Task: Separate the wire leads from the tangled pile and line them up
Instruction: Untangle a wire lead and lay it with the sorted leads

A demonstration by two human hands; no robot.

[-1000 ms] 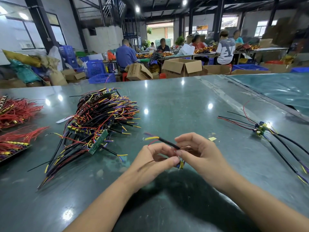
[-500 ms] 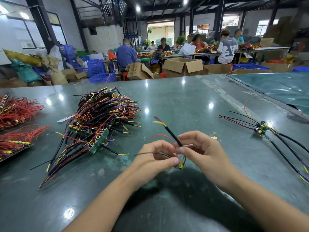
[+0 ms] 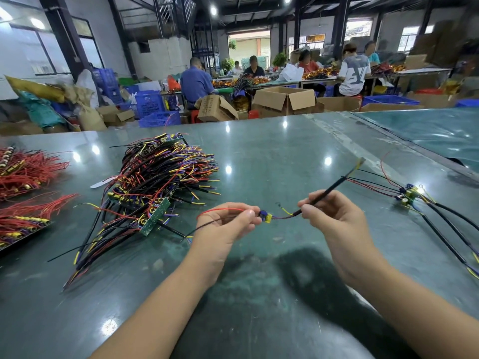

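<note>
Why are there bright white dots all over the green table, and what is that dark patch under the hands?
Head view: the dots are ceiling lamps mirrored in the glossy table. The dark patch is shadow beneath the left hand and right hand. The raised black cable is motion-blurred at its tip. The wide lens bends the building's posts and the table edge.

My counter (image 3: 272,156) is a glossy, smooth dark-green surface, scuffed in patches and mirroring the ceiling lamps. The tangled pile (image 3: 155,187) left of centre shows smooth plastic-sheathed wires and a green circuit board (image 3: 155,216). Brown cardboard boxes (image 3: 285,98) in the upper middle look matt.
</note>
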